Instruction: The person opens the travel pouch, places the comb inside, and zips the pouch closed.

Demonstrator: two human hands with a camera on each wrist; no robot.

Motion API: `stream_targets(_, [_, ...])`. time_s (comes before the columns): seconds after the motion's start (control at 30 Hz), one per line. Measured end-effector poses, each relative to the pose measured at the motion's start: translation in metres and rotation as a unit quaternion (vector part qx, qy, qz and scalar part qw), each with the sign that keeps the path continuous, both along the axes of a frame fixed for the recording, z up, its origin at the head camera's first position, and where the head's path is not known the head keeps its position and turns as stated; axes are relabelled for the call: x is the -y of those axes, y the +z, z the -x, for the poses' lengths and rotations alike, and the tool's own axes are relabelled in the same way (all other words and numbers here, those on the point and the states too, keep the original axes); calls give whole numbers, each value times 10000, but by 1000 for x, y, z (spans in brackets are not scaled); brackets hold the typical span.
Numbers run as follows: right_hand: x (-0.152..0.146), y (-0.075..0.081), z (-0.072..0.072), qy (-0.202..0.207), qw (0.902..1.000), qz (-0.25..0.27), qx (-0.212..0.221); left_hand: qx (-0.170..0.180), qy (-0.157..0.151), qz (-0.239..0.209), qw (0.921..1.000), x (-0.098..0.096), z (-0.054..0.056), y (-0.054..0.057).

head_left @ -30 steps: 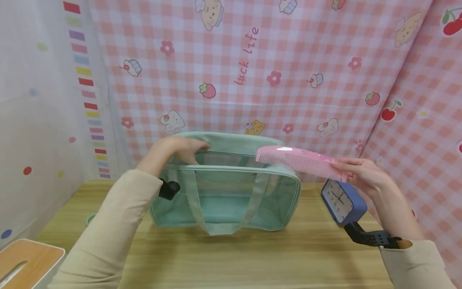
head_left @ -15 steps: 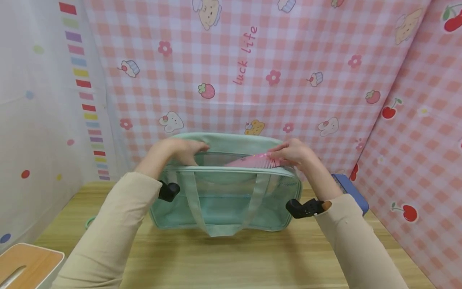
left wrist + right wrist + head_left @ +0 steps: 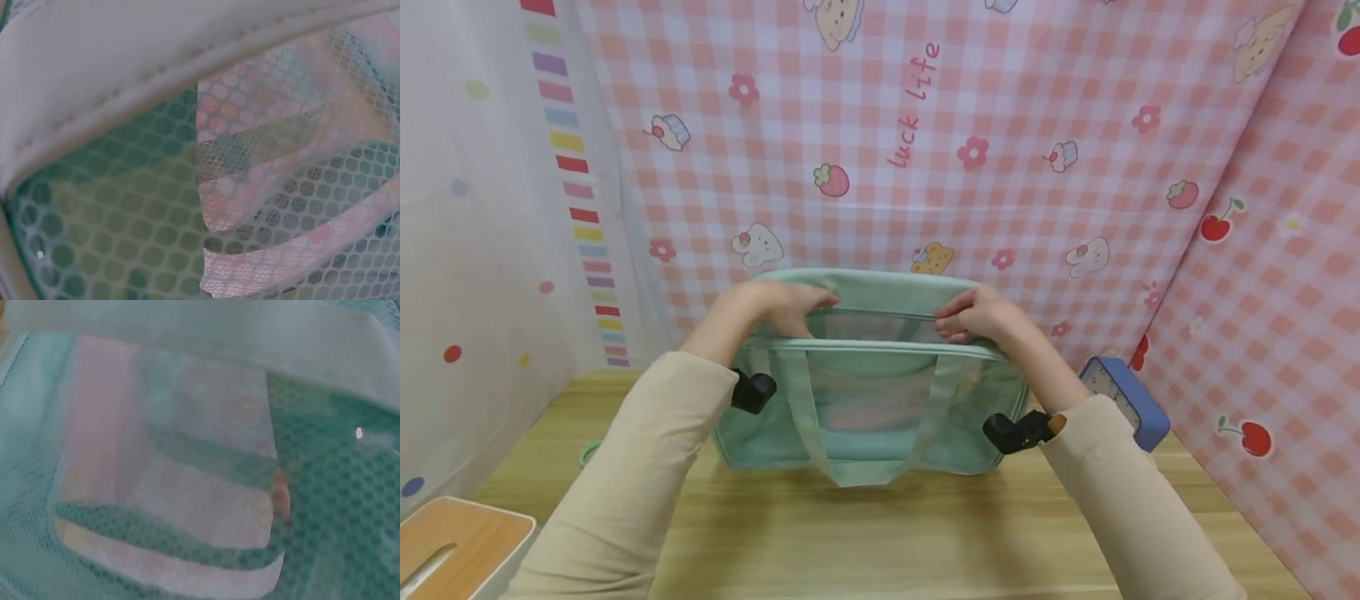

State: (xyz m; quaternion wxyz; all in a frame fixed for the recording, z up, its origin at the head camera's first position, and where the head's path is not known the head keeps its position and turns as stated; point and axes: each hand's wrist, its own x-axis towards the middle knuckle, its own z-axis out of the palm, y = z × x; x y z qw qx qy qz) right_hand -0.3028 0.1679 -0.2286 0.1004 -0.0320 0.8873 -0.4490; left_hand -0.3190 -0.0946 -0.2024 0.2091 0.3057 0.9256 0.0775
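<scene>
A mint-green bag (image 3: 861, 476) with clear panels stands on the table, its top gaping. Inside, a blurred pink comb (image 3: 876, 412) shows through the front panel. My left hand (image 3: 778, 310) rests at the left of the opening, thumb and index finger spread between front and back rims; its other fingers are hidden. Over the right of the opening is my right hand (image 3: 981, 317), holding nothing visible, its fingers pointing left. In the left wrist view, mesh on the bag (image 3: 125, 244) fills the frame. A pinkish band, probably the comb (image 3: 100, 419), appears in the right wrist view.
A blue clock (image 3: 1131, 404) stands right of the bag, behind my right forearm. A wood-topped box (image 3: 471, 533) with a slot sits at front left. Near my left sleeve lies a small green ring-like object (image 3: 589, 454). Pink checked cloth (image 3: 895, 108) hangs behind.
My right hand carried the comb left from beside the clock, lowered it into the bag and let it go. My left hand has stayed at the opening.
</scene>
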Motion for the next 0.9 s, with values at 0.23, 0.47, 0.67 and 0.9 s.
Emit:
stream_targets(0.23, [-10,4,-8,-47,9997,30,-237,-4,50,80,10000,1,-2,1])
stream_targets(0.47, [-2,10,-11,-13,9991,-227,-345,-634,106,-503,9967,5,-7,-5])
stream_targets(0.67, [17,13,-12,171,9959,-724,-517,-1308,421,-1725,9754,20,-16,-17])
stream_targets(0.9, [40,18,-11,524,9924,-871,-692,-2092,994,-2637,9364,41,-43,-35])
